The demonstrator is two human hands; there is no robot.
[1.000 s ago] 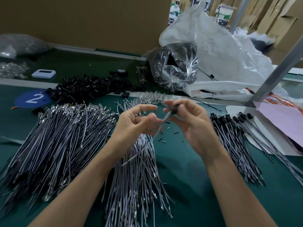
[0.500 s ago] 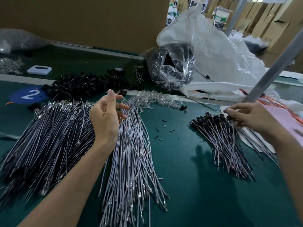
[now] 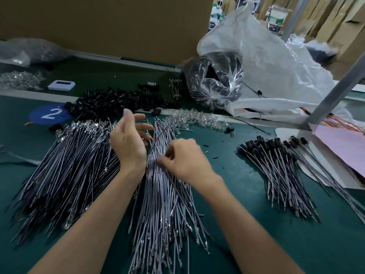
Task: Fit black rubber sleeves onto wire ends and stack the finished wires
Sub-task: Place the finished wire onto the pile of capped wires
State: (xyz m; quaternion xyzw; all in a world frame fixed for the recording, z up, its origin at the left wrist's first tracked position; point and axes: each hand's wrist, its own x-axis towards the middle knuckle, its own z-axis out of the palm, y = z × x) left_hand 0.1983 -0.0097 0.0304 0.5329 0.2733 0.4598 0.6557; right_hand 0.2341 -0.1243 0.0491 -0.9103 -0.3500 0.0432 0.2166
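Green mat, blue disc marked 2; right hand pinches wire, left hand spread.

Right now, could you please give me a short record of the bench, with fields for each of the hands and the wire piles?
Left hand: open, raised, holds nothing visible
Right hand: fingers curled into the middle wire pile, seemingly pinching one wire
Finished wires: black sleeves on, stacked at right
Sleeve heap: loose, beyond the piles
Left wire pile: no sleeves fitted
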